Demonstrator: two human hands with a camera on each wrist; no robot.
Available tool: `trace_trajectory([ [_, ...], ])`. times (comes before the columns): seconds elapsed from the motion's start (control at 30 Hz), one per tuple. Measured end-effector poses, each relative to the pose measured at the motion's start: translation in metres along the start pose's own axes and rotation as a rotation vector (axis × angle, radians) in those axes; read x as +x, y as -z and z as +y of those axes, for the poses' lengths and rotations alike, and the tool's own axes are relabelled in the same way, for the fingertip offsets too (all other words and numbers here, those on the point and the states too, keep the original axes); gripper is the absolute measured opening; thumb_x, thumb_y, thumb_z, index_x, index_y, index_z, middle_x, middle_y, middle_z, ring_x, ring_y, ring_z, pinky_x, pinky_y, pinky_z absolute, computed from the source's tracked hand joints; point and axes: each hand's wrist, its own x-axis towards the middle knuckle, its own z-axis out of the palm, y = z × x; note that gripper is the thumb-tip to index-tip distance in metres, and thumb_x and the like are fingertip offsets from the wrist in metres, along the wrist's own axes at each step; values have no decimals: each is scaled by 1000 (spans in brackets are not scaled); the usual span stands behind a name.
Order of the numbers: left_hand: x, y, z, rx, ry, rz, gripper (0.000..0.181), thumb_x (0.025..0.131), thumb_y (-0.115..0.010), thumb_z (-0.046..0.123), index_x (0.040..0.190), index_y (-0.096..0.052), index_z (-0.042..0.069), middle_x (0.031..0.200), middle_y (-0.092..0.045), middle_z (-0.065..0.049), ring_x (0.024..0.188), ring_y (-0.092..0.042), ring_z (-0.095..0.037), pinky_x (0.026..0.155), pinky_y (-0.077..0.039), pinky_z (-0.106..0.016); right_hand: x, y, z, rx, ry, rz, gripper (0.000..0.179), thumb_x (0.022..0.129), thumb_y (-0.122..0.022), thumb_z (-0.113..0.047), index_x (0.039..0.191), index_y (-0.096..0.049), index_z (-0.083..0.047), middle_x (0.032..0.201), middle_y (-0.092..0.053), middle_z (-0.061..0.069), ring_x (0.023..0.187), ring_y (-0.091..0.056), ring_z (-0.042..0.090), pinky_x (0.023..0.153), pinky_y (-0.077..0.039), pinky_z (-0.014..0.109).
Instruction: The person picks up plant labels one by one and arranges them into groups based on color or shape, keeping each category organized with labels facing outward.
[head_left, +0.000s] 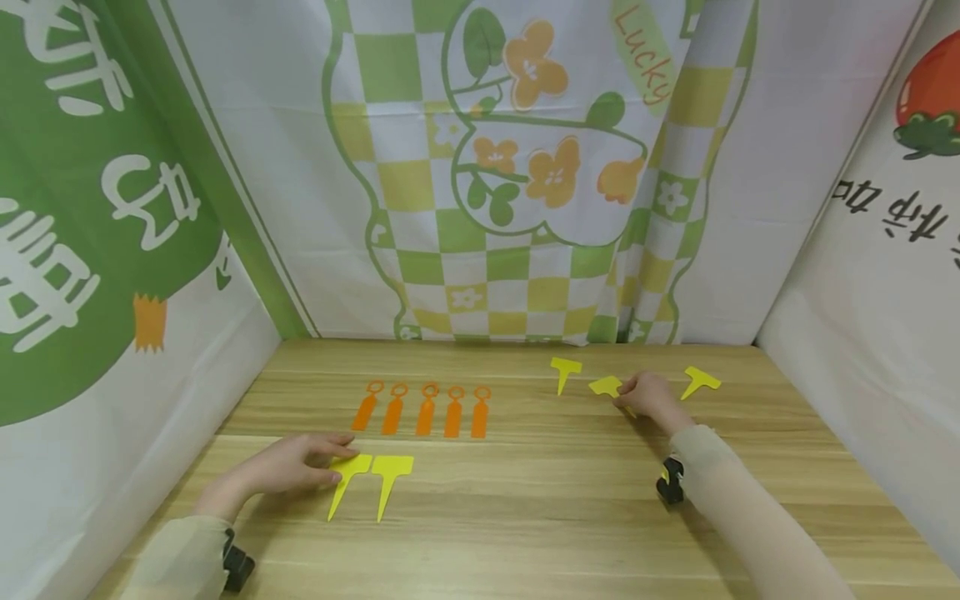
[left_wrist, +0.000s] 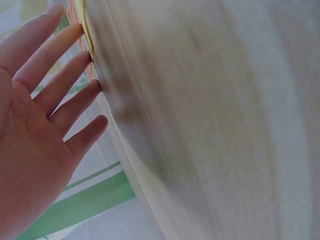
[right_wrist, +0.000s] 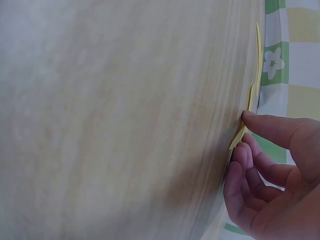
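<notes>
My left hand (head_left: pixel 294 467) rests at the left on the table, its fingers extended and fingertips touching a yellow T-shaped plant label (head_left: pixel 351 468). Beside that label lies a second yellow plant label (head_left: pixel 392 467), its stake toward me. At the back right, my right hand (head_left: pixel 651 395) pinches another yellow plant label (head_left: pixel 604 385) between thumb and fingers, close to the tabletop. In the right wrist view this label (right_wrist: pixel 239 137) appears edge-on at the fingertips. Two more yellow labels lie either side of the right hand, one to the left (head_left: pixel 566 368) and one to the right (head_left: pixel 701 379).
Several orange tags with ring ends (head_left: pixel 426 417) lie in a row on the wooden table (head_left: pixel 517 517), beyond the left hand. A checked curtain (head_left: pixel 517 275) hangs at the back edge, and printed cloth walls (head_left: pixel 240 333) enclose both sides.
</notes>
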Motion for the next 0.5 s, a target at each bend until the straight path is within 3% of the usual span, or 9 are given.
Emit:
trace_trajectory([
  [0.33, 0, 1, 1, 0, 3, -5, 47, 86, -66, 38, 124, -63, 11, 141, -48, -19, 129, -40, -48, 101, -31, -67, 0, 1, -4, -24, -5, 0, 34, 82, -70, -20, 108, -69, 2, 118, -65, 21, 84, -61, 20, 82, -53, 40],
  [0.5, 0, 1, 1, -3, 6, -9, 47, 86, -66, 39, 124, -63, 11, 142, -47, -18, 129, -40, -48, 101, -31, -68, 0, 2, -4, -33, -6, 0, 35, 82, -70, -21, 109, -69, 2, 117, -65, 21, 91, -63, 27, 85, -52, 43],
])
